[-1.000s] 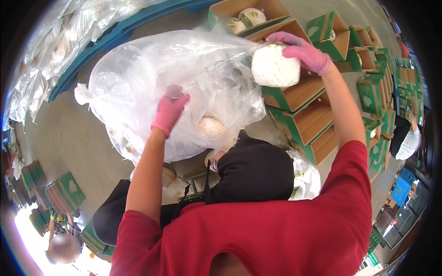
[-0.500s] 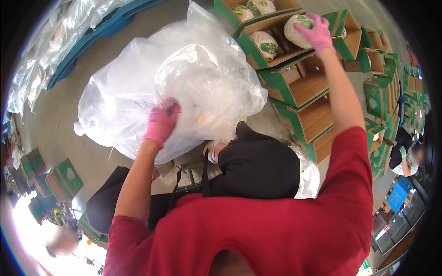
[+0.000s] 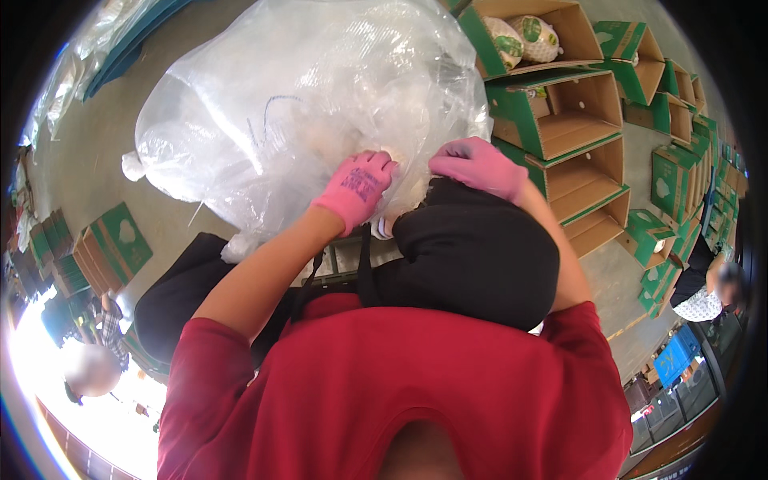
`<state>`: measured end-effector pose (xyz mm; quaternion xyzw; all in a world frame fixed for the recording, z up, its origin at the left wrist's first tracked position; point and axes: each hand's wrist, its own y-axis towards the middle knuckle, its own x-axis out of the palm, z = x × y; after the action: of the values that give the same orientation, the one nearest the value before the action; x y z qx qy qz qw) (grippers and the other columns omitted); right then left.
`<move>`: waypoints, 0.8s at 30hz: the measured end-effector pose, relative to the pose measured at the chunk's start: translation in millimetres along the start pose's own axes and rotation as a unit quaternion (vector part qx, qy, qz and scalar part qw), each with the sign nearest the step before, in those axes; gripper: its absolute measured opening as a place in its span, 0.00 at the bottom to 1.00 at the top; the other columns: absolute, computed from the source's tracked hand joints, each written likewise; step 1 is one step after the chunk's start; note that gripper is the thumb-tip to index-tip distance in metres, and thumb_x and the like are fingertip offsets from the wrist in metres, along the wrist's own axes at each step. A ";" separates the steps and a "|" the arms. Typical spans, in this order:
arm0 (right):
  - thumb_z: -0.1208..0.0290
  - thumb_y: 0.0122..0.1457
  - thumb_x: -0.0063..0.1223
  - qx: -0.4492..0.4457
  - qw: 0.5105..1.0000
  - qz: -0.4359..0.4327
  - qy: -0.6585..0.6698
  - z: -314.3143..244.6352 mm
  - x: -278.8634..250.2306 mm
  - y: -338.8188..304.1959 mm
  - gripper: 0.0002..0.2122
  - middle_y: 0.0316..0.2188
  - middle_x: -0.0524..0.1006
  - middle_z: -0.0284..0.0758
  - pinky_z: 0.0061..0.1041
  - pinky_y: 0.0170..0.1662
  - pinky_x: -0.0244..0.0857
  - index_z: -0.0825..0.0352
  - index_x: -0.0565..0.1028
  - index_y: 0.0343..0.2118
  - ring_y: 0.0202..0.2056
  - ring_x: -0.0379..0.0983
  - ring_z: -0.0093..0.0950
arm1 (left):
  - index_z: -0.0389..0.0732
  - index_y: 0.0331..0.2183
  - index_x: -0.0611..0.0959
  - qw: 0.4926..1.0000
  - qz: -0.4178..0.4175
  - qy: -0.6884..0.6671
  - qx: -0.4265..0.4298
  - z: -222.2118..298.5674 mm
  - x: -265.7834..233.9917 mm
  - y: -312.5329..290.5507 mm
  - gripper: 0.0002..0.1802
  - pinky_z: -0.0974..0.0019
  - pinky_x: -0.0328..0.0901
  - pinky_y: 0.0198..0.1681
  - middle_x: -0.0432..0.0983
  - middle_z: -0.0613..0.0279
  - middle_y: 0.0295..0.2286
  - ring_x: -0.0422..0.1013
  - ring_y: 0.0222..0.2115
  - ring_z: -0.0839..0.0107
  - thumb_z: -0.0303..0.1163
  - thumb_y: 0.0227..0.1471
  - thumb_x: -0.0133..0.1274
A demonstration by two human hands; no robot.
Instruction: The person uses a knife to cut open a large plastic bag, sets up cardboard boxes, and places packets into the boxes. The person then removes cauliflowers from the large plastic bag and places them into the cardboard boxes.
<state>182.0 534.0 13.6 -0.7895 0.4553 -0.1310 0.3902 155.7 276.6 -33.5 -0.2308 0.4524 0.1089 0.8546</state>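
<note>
A large clear plastic bag (image 3: 264,104), bulging with whitish contents, lies in front of my knees. My left hand (image 3: 358,188), in a pink glove, bends its fingers over whitish material at the bag's near edge; what they grip is hidden. My right hand (image 3: 480,168), also pink-gloved, is just above my right knee beside the same edge. Its fingers are pressed together and bent, their tips by the plastic, and I cannot make out what is in them. In an open green-and-brown carton (image 3: 572,32) at the upper right sit round fruits (image 3: 538,38) in white foam nets with green labels.
Below that carton, open cartons (image 3: 580,120) are stacked on their sides to my right. More green cartons (image 3: 672,184) stand farther right. Flattened-looking cartons (image 3: 116,248) are at the left. Other people (image 3: 704,292) are at the far right and lower left.
My right hand has let go of the netted fruit, which now sits beside another in the carton, and has come down to the bag's near edge. My left hand has shifted right and nearer.
</note>
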 end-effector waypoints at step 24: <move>0.67 0.54 0.61 -0.091 0.953 -0.105 0.268 123.3 58.5 61.9 0.15 0.39 0.78 0.28 0.20 0.43 0.64 0.68 0.79 0.43 0.39 0.71 0.18 | 0.45 0.53 0.75 0.939 0.138 -0.304 -0.085 -59.8 125.7 -61.2 0.24 0.55 0.59 0.55 0.72 0.58 0.49 0.68 0.50 0.60 0.28 0.53 0.49</move>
<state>245.4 529.8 -122.1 -0.8009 0.4674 -0.3360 0.1646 207.8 191.0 -147.8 -0.1938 0.1875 0.3289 0.9050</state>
